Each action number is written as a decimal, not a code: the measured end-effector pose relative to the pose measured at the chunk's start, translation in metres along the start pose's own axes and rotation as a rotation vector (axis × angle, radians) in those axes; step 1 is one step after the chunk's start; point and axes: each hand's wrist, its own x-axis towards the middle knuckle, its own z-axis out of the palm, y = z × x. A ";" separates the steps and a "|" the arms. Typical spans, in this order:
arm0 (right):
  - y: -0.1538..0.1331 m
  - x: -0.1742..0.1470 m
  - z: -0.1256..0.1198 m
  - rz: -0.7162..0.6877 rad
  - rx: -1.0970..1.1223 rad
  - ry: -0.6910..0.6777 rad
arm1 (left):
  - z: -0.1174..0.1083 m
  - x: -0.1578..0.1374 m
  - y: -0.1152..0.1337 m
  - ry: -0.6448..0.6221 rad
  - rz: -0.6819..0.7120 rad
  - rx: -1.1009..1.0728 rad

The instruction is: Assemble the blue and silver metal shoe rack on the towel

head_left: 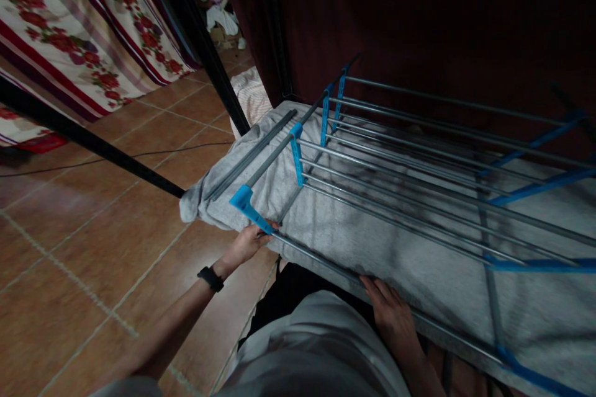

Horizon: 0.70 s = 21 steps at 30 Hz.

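A drying rack (403, 164) with grey metal rods and blue plastic brackets stands on a grey cloth-covered surface. My left hand (251, 242) is closed around the lower end of the near left blue bracket (251, 208), where the front metal rod (316, 258) joins it. A black band (210, 278) is on my left wrist. My right hand (393, 310) lies over the same front rod farther right, its fingers bent across it; the thumb is hidden. Two loose grey tubes (251, 154) lie side by side on the cloth, left of the rack.
The grey cloth (367, 217) covers a bed-like surface inside a black metal frame (205, 43). A dark curtain (395, 18) hangs behind. Beyond the tiled floor (88, 248) hangs a floral curtain (88, 31). A thin cable (186, 149) crosses the floor.
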 end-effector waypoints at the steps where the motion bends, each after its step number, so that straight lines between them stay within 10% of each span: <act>1: 0.000 0.000 0.000 0.001 -0.003 0.000 | 0.002 -0.001 0.001 0.013 0.001 0.003; 21: -0.021 0.019 -0.017 0.148 0.092 0.123 | 0.021 0.012 -0.021 0.132 -0.089 -0.072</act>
